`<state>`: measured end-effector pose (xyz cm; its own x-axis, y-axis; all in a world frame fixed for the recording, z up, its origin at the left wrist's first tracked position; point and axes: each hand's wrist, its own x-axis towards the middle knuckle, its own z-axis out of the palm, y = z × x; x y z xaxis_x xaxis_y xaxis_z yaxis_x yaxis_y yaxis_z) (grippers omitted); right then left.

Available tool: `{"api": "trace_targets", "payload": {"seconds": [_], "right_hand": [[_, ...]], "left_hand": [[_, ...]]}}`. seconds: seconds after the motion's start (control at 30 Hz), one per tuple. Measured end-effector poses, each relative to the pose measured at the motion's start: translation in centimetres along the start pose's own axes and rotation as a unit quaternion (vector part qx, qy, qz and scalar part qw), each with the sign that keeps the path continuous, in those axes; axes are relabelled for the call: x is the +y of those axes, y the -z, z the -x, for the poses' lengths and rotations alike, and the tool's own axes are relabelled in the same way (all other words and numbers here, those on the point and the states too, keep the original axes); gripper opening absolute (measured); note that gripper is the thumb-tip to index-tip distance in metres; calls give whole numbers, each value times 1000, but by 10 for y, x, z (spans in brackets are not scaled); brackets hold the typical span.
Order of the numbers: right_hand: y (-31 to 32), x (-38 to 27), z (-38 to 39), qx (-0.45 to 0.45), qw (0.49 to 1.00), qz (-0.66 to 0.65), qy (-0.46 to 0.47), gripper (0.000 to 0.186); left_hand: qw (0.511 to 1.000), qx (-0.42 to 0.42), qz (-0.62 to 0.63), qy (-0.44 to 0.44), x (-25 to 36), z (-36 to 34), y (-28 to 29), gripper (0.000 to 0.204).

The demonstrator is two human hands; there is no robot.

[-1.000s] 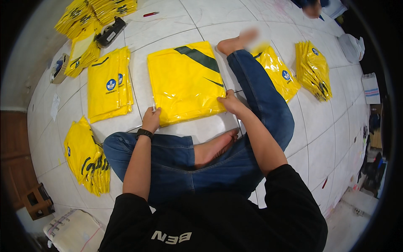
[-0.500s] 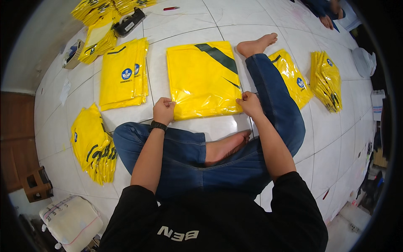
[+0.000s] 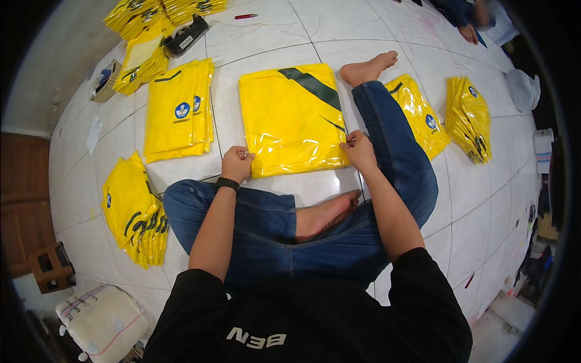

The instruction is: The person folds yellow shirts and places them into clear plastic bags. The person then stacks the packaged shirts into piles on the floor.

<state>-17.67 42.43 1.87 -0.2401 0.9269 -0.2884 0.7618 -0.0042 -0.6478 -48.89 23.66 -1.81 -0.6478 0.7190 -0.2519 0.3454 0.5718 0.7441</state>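
The wrapped yellow garment (image 3: 290, 121) lies flat on the tiled floor (image 3: 266, 37), ahead of the seated person and left of the bent right leg (image 3: 400, 154). The left hand (image 3: 238, 164) has thumb and fingers pinched on its near left corner; the right hand (image 3: 359, 151) pinches its right edge close to the near corner. A stack of wrapped garments (image 3: 172, 130) lies to the left, with a black tape dispenser (image 3: 185, 36) beyond it on the far side.

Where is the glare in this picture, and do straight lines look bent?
Head view: glare on the middle yellow package, mainly on its lower part; head view: lines of the tiled floor curve near the rim, and the corners are black.
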Motion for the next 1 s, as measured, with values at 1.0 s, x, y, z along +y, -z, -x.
{"api": "trace_targets", "payload": {"seconds": [1.0], "right_hand": [[-23, 34, -26, -86, 994, -49, -40, 36]], "left_hand": [[996, -47, 73, 21, -29, -17, -9, 34]]}}
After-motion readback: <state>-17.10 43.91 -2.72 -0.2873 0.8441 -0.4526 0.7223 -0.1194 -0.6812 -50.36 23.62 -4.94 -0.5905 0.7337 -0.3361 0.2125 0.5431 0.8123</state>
